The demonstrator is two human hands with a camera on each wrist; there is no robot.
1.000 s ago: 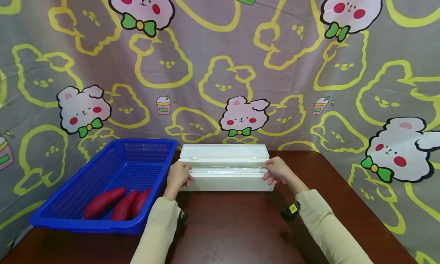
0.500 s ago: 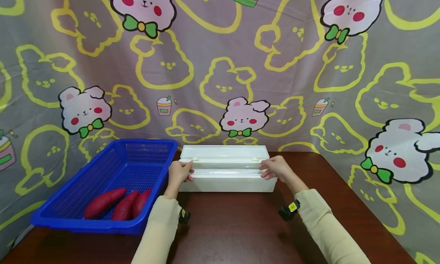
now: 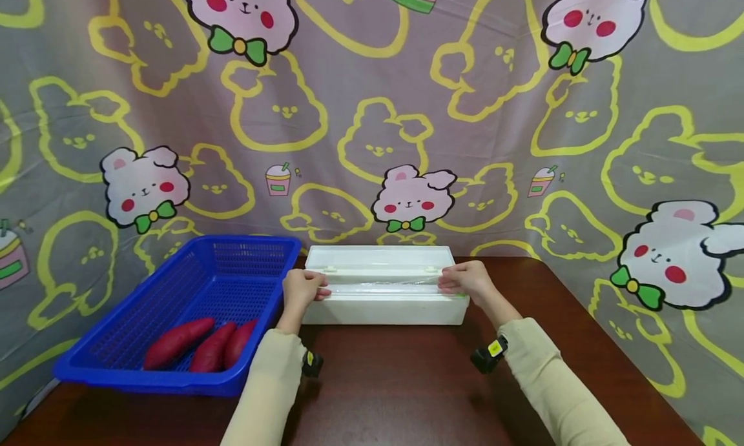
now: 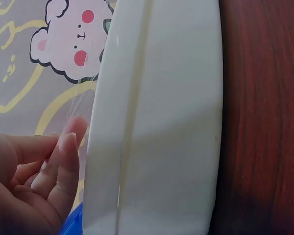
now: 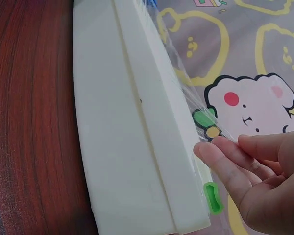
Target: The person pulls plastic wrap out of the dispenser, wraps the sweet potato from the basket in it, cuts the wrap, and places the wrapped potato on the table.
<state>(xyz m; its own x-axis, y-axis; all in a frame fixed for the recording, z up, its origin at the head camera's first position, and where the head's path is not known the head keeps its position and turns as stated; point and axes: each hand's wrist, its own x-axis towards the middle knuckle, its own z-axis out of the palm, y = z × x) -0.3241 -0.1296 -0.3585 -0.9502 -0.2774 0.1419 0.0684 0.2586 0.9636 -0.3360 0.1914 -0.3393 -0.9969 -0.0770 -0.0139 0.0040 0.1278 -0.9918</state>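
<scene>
A long white cling film dispenser (image 3: 383, 311) stands on the table with its lid (image 3: 378, 257) tipped back open. Clear cling film (image 3: 383, 287) stretches between both hands above the box's opening. My left hand (image 3: 301, 291) pinches the film's left end between thumb and fingers, beside the box's edge. At the other end my right hand (image 3: 471, 282) pinches the film's right corner; creases run from its fingertips (image 5: 206, 152) in the right wrist view. A small green slider (image 5: 213, 198) shows at the box's right end, below that hand. The film roll inside is hard to make out.
To the left sits a blue plastic basket (image 3: 174, 380) holding several red sweet potatoes (image 3: 177, 343) near its front. A patterned cloth (image 3: 494, 136) hangs behind the brown table (image 3: 395, 381). Each wrist wears a small black camera (image 3: 488, 355).
Both hands have risen slightly, and the film between them now shows as a raised, creased sheet. The green slider at the box's right end has come into sight. Basket and box stay put.
</scene>
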